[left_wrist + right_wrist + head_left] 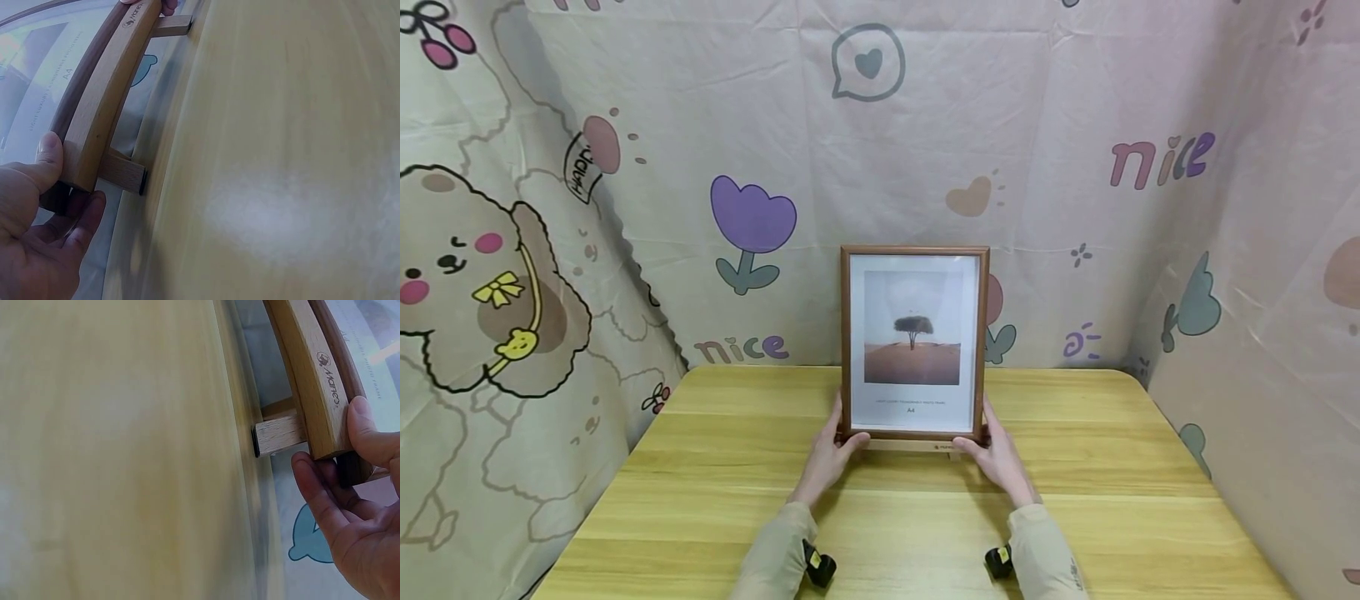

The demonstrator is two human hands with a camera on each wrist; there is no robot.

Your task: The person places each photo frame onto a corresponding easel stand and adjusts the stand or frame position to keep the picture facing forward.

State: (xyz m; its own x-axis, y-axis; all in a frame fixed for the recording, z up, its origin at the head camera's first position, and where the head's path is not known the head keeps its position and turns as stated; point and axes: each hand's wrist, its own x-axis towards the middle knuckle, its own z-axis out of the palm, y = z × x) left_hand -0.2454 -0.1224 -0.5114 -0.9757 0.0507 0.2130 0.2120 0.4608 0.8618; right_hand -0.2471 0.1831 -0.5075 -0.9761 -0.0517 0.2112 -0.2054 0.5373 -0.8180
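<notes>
A brown-edged picture frame (913,408) stands upright at the table's far side, holding a print of a lone tree. Its lower edge rests on the ledge of a light wooden tabletop easel (103,94), whose short legs show in both wrist views. My left hand (826,457) grips the frame's lower left corner, thumb on the front and fingers behind and below. At the lower right corner, my right hand (997,458) holds the frame the same way, its thumb (369,431) over the front edge. The frame hides most of the easel.
The light wood-grain table (700,500) spreads out on both sides of the frame. Printed cloth (887,150) hangs close behind and along the left and right sides. A small black camera is worn at each wrist.
</notes>
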